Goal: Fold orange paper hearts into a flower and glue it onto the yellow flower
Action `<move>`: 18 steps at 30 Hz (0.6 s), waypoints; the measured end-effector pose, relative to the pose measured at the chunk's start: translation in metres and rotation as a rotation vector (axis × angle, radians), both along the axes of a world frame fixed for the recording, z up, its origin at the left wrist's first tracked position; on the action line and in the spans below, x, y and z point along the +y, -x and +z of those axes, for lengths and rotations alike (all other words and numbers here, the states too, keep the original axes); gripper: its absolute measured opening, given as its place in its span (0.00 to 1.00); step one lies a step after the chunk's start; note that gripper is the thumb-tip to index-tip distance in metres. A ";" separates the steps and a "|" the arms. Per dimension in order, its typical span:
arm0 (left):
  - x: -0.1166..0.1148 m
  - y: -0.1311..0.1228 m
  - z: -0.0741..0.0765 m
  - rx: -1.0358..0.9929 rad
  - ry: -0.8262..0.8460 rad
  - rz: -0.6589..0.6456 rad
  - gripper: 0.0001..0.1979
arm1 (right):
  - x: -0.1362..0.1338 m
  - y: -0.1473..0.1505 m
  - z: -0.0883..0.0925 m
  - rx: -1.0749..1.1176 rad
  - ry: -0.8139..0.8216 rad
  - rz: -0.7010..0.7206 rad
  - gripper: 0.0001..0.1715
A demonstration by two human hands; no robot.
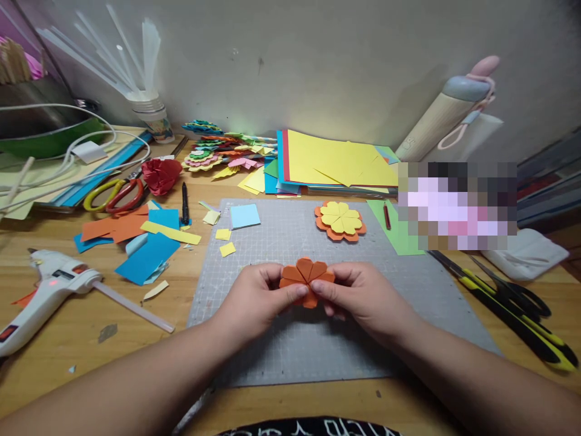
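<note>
Between my two hands is an orange paper flower (305, 268), raised over the grey cutting mat (272, 357). Its petals fan out around a centre with dark crease lines. My left hand (258, 293) pinches its left edge, thumb on top. My right hand (356, 293) grips the other side, and its thumb presses near the middle. The fingers underneath are partly hidden. Farther back on the mat lies a yellow paper flower (341, 218) stacked on an orange one (321, 232). A light blue paper square (246, 216) and small yellow squares (227, 249) rest at the mat's upper left.
A hot glue gun (59, 278) with a glue stick lies left, near paper scraps (147, 257) and scissors (120, 194). A yellow-black cutter (512, 315) and black scissors (517, 293) are right. Coloured sheets (336, 157), finished paper flowers (218, 151) and a cup (152, 115) stand behind.
</note>
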State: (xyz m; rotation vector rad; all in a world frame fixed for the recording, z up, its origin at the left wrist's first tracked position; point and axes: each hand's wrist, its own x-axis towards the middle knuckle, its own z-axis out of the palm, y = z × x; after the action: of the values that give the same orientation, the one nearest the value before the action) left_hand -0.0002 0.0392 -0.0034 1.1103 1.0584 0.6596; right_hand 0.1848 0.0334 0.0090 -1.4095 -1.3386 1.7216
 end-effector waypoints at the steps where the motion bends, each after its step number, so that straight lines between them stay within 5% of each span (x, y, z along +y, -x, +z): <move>1: 0.000 0.000 0.000 0.010 -0.002 -0.002 0.09 | 0.000 0.000 0.001 -0.012 -0.004 0.005 0.19; 13: 0.000 -0.002 0.002 -0.054 0.031 -0.004 0.12 | -0.003 0.005 -0.007 0.112 -0.071 -0.034 0.17; 18: -0.001 -0.002 0.004 -0.064 0.039 0.102 0.15 | -0.001 0.004 -0.005 0.065 -0.043 -0.034 0.18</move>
State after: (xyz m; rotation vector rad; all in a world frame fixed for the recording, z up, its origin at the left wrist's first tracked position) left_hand 0.0017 0.0383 0.0006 1.0011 1.0739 0.7474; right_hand 0.1807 0.0327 0.0043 -1.3338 -1.3018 1.6915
